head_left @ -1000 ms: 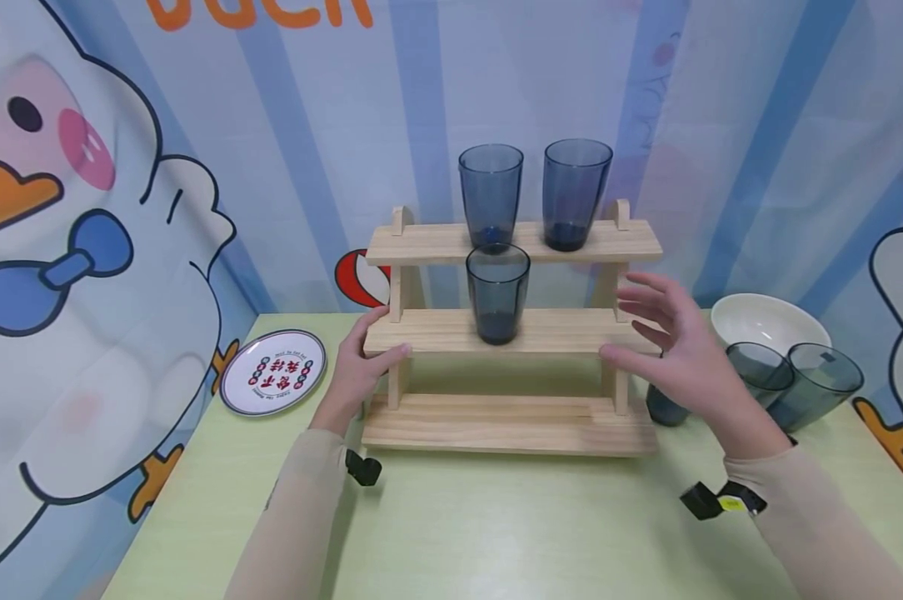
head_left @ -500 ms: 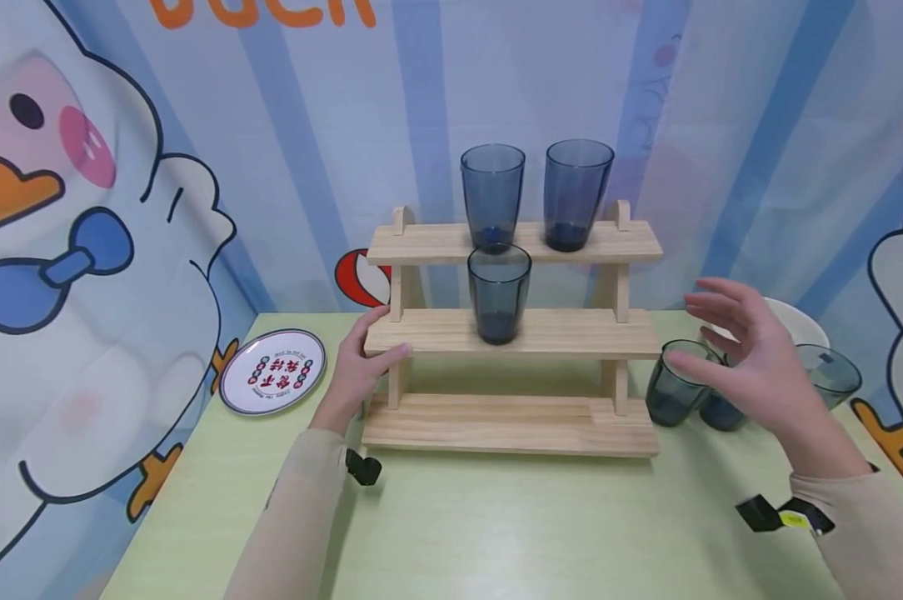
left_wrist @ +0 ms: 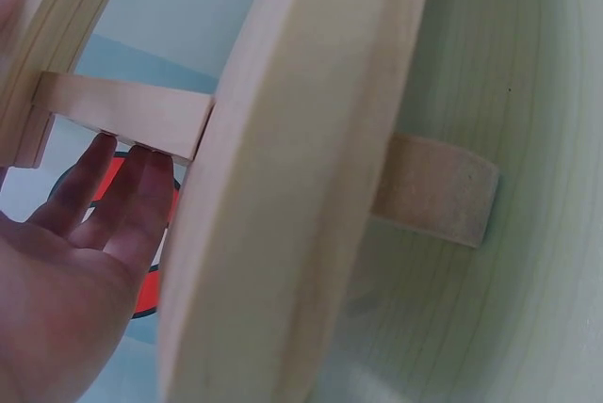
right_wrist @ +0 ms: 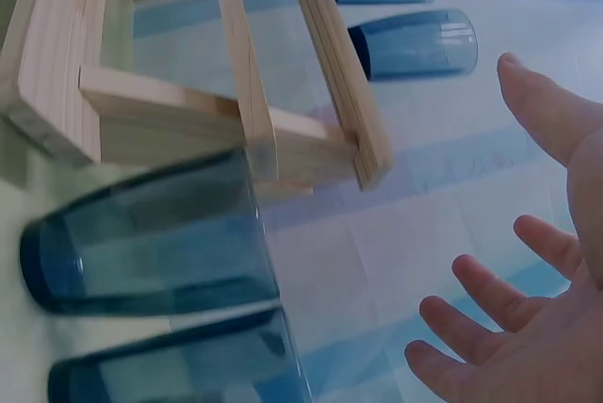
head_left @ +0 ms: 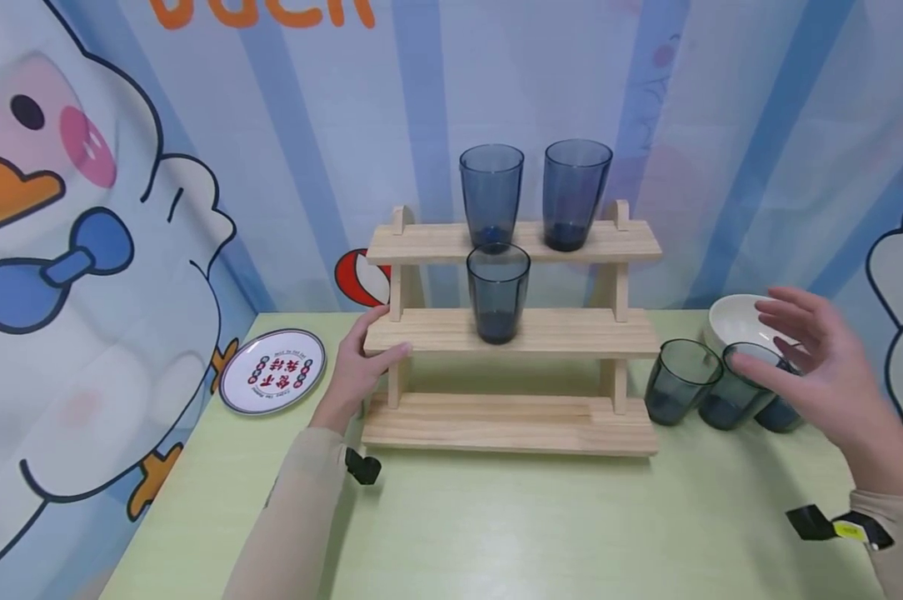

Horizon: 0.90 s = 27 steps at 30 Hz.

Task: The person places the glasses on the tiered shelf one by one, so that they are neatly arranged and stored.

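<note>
A three-tier wooden display rack [head_left: 571,332] stands on the table. My left hand [head_left: 350,371] grips the left end of its middle shelf, thumb across the front edge; the left wrist view shows fingertips [left_wrist: 151,163] against the upright. One blue-grey drinking glass [head_left: 499,292] is upright on that shelf, and two more, a left glass [head_left: 491,187] and a right glass [head_left: 577,192], stand on the top tier. Spread and holding nothing, my right hand [head_left: 826,367] hovers above the rightmost of three glasses beside the rack, partly covering that glass [head_left: 777,415].
The near glass [head_left: 680,383] and the middle glass [head_left: 732,398] of that row stand just right of the rack. Behind them sits a white bowl [head_left: 732,321]. A white plate with red lettering [head_left: 271,372] lies at left, and a printed cloth [head_left: 331,150] hangs behind the table.
My right hand has moved rightward, away from the rack's right end and across the row of glasses, uncovering the two nearer ones. The left hand has kept its place on the rack.
</note>
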### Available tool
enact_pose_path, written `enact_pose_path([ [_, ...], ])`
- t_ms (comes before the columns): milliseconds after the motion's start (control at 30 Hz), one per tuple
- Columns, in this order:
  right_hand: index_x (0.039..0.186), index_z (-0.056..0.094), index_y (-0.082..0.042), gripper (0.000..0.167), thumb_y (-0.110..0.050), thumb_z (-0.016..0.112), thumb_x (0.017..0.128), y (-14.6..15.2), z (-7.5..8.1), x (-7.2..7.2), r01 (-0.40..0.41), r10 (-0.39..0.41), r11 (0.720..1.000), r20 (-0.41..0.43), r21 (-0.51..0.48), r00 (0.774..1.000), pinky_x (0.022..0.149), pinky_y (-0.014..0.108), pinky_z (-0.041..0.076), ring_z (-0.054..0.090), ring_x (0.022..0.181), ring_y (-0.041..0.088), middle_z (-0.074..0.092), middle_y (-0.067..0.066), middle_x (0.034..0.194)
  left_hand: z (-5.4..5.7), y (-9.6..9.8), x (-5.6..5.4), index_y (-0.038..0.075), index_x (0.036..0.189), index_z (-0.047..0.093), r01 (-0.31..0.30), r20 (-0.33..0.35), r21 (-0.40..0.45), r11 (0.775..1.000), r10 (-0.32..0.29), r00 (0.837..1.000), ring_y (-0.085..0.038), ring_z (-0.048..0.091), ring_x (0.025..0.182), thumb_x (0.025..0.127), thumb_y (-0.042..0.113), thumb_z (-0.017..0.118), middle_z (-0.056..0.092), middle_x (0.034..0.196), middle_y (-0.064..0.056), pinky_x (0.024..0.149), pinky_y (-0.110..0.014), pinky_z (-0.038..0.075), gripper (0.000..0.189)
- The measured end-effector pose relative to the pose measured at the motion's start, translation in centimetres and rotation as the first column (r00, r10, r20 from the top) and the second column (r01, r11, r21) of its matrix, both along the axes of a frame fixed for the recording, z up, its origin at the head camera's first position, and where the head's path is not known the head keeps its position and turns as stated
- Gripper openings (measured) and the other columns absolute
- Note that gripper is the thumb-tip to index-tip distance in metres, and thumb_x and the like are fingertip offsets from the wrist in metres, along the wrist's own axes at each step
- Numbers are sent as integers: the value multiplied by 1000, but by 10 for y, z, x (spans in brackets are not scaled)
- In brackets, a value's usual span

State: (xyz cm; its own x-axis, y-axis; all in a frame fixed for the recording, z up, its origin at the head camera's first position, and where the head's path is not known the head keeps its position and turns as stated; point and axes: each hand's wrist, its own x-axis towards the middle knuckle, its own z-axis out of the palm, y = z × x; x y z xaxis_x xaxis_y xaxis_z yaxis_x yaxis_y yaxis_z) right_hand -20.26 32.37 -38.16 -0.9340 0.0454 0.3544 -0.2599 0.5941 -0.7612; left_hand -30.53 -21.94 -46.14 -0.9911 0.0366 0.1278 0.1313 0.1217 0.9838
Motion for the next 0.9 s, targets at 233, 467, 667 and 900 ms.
enact_pose_path([
  [233, 165, 29, -34, 89, -13, 79, 95, 30, -13, 1, 69, -69, 998, -7, 5, 998, 113, 7, 26, 38, 148, 6, 41, 9, 164, 5, 2, 3, 26, 156, 48, 5, 9, 11, 1000, -5, 1000, -31, 51, 131, 95, 15, 78, 46, 157, -10, 112, -52, 44, 69],
  [467, 168, 23, -26, 88, -16, 75, 98, 44, -26, -2, 141, -141, 989, -11, 53, 990, 129, 49, 14, 26, 158, 33, 29, 23, 168, 28, 8, 19, 18, 158, 46, 17, 30, 34, 999, -18, 999, -34, 50, 131, 95, 8, 76, 45, 157, -16, 112, -54, 43, 70],
  [667, 169, 20, -19, 85, -15, 71, 100, 57, -36, -4, 168, -167, 984, -31, 63, 985, 126, 63, 8, 16, 158, 46, 20, 24, 171, 30, 9, 20, 19, 158, 45, 18, 39, 24, 1000, -19, 999, -33, 50, 131, 96, 9, 76, 44, 158, -14, 113, -52, 44, 70],
  [900, 169, 17, -13, 88, -19, 71, 101, 69, -45, -6, 190, -193, 979, 29, 78, 981, 123, 70, 7, 9, 157, 52, 13, 27, 172, 30, 9, 21, 19, 158, 46, 11, 41, 25, 1000, -12, 999, -33, 49, 131, 96, 9, 76, 45, 157, -15, 113, -53, 43, 70],
])
